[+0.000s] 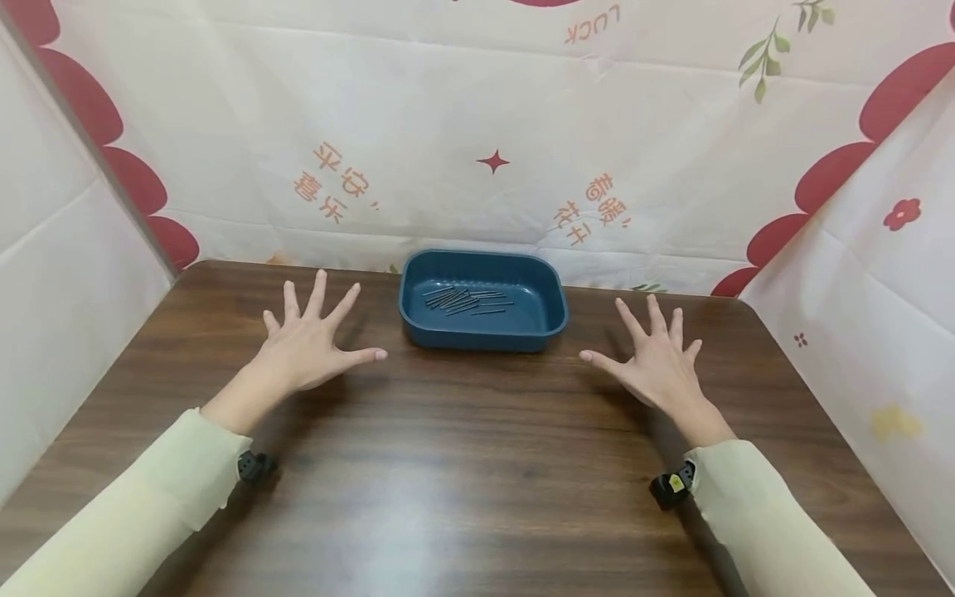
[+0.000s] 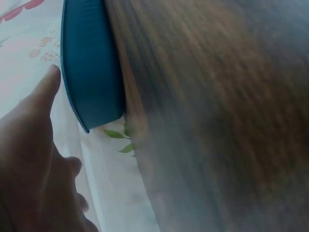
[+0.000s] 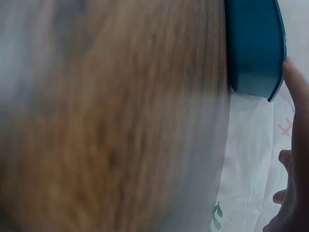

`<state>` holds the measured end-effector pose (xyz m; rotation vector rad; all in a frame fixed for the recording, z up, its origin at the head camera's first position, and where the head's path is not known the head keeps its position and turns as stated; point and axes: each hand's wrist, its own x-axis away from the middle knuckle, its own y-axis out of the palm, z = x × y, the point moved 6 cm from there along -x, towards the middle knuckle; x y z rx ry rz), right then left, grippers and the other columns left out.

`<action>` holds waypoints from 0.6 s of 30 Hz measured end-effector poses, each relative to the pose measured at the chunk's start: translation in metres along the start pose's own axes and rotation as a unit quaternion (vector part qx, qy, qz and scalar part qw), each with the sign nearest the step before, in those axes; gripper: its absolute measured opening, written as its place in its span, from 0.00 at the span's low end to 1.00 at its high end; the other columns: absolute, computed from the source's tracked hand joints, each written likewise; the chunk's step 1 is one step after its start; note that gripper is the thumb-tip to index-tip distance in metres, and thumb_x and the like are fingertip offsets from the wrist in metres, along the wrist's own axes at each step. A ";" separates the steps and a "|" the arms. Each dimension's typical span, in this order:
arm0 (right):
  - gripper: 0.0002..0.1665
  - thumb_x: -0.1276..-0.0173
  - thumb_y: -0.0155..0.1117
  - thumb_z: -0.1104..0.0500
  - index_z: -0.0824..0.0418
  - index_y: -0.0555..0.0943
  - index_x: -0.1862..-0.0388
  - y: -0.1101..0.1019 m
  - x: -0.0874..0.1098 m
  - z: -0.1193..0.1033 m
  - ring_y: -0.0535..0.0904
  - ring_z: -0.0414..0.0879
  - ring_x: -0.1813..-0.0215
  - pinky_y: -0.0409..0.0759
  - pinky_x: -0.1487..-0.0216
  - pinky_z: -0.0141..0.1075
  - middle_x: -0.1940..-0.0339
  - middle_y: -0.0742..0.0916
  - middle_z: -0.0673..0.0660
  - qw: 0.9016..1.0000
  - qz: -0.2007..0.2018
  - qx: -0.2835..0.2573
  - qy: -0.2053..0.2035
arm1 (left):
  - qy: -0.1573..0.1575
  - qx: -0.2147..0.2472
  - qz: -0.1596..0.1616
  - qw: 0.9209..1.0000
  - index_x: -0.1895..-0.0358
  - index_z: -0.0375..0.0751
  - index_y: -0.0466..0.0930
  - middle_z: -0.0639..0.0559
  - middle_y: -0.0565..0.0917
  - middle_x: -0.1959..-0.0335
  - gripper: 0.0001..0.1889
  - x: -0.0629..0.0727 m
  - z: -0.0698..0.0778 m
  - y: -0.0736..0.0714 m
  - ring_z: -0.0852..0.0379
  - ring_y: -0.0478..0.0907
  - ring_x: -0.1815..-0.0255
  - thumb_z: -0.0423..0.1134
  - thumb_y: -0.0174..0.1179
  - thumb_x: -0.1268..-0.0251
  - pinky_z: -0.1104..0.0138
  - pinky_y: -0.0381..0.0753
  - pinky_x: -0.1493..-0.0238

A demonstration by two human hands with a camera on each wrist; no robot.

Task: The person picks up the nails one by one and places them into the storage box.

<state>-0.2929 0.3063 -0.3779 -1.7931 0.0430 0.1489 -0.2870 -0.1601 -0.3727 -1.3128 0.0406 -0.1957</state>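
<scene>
A dark blue rectangular tray with rounded corners (image 1: 485, 341) stands at the far middle of the wooden table. Inside it lies a loose pile of several thin, dark metal pieces that look like nails (image 1: 455, 300); their exact kind is too small to tell. To the left of the tray my left hand (image 1: 302, 348) is spread, palm down, with nothing in it. My right hand (image 1: 660, 365) is spread likewise on the tray's right side, holding nothing. Both thumbs point inward, apart from the tray. In each wrist view the tray's outer wall (image 2: 94, 63) shows beyond the thumb.
The brown wood-grain table (image 1: 462, 464) runs up to a white printed cloth (image 1: 418, 124) hanging behind it. More cloth hangs along the right side (image 1: 858, 274), and a pale panel (image 1: 67, 232) stands on the left. Black wrist cameras (image 1: 671, 487) sit below both sleeves.
</scene>
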 end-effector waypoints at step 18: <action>0.64 0.43 0.50 0.14 0.40 0.43 0.16 0.018 -0.004 -0.020 0.29 0.80 0.20 0.37 0.40 0.87 0.16 0.34 0.65 0.999 -0.052 0.010 0.010 | -0.014 -0.016 -0.001 1.000 0.17 0.62 0.33 0.40 0.21 0.18 0.60 0.000 -0.004 0.008 0.20 0.16 0.24 0.87 0.45 0.49 0.18 0.35 0.36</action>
